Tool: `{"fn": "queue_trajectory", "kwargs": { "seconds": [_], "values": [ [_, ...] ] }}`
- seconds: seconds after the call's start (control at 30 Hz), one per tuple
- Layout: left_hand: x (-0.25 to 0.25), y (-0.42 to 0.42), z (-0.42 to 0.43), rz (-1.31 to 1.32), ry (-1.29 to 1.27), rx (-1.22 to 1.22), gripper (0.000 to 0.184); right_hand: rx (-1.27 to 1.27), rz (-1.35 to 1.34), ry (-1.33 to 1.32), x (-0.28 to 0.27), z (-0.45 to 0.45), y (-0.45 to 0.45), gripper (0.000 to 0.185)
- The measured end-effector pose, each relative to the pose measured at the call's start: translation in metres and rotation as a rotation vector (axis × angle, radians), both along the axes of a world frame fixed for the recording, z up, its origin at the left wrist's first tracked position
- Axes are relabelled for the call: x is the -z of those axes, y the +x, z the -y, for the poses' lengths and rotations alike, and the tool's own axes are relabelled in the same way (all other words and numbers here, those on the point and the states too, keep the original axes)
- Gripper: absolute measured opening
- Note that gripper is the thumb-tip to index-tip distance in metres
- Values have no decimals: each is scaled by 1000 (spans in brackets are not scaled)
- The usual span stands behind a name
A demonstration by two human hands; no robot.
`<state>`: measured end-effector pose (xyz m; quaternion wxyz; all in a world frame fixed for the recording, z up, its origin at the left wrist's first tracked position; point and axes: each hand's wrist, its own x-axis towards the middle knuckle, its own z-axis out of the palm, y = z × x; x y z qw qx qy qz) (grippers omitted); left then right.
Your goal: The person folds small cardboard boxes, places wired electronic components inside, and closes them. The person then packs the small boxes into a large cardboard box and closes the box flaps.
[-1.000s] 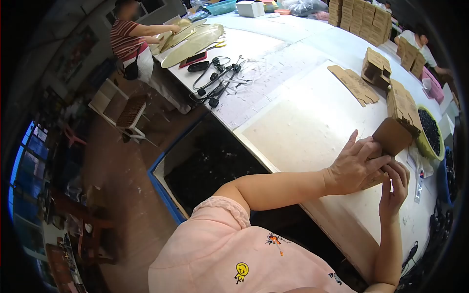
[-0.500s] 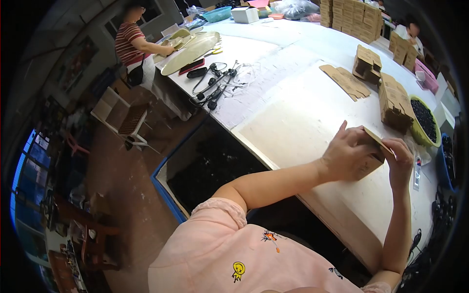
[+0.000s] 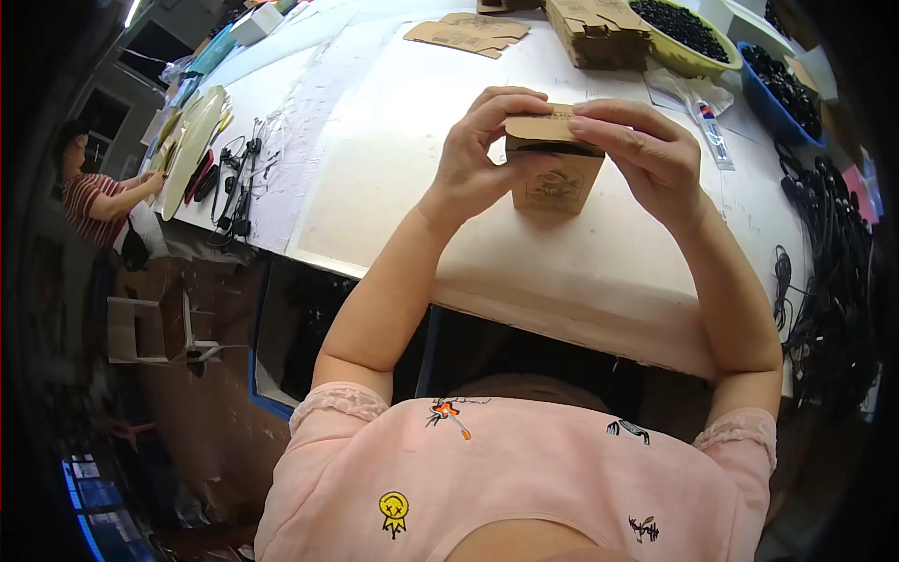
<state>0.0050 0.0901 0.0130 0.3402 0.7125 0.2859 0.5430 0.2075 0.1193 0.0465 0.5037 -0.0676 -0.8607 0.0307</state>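
Between my hands a small brown cardboard box (image 3: 552, 183) stands upright on the white table (image 3: 393, 187), with a printed drawing on the side facing me. Its top flap is bent partly down, and a dark gap shows under the flap's front edge. My left hand (image 3: 478, 155) is wrapped round the box's left side, thumb across the front. My right hand (image 3: 651, 155) has its fingertips on the top flap at the right, the thumb lower near the right side.
Flat cardboard blanks (image 3: 468, 36) and a stack of folded boxes (image 3: 599, 33) lie at the back. Rightward are a yellow basin (image 3: 693, 61) and blue basin (image 3: 782, 103) of black parts, a tube (image 3: 714, 136) and black cables (image 3: 829, 253). A person (image 3: 98, 192) works at far left.
The view has swung to the right. The box has gone from tilted to upright on the table. My right hand has moved from the raised flap to pressing on its top.
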Motion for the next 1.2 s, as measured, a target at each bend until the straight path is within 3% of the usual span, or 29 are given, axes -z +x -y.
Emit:
{"fn": "queue_trajectory", "kwargs": {
  "seconds": [0.2, 0.43, 0.57, 0.67, 0.77, 0.8, 1.0, 1.1, 1.13, 1.17, 1.2],
  "values": [
    [-6, -5, 3, -27, 45, 6, 35, -3, 29, -42, 1, -2, -1, 28],
    [-6, 0, 5, -49, 1, -75, 32, -128, -16, -469, -10, 5, 0, 31],
    [0, -3, 1, 15, -1, -44, 30, -33, 42, -348, 2, -6, -3, 23],
    [8, -1, 0, 33, 247, -102, 36, -79, 6, -443, 6, -7, -2, 19],
    [18, -12, -7, -163, 545, -201, 40, -55, 74, -361, 6, -6, 3, 17],
    [13, -5, -7, -98, 595, -272, 30, -53, 90, -297, 6, -6, 3, 16],
    [15, -10, -3, -172, 547, -267, 29, -74, 18, -129, 21, -13, -2, 16],
    [32, -9, -3, -27, 107, -221, 35, -72, -66, -222, 32, -17, -10, 19],
    [36, -13, -7, 28, 90, -195, 41, -49, -74, -211, 37, -18, -17, 18],
    [42, -24, -15, -197, 181, -333, 40, -71, -75, -219, 45, -19, -20, 22],
    [48, -26, -18, -150, 297, -263, 36, 41, -30, -158, 54, -17, -21, 31]
  ]
}}
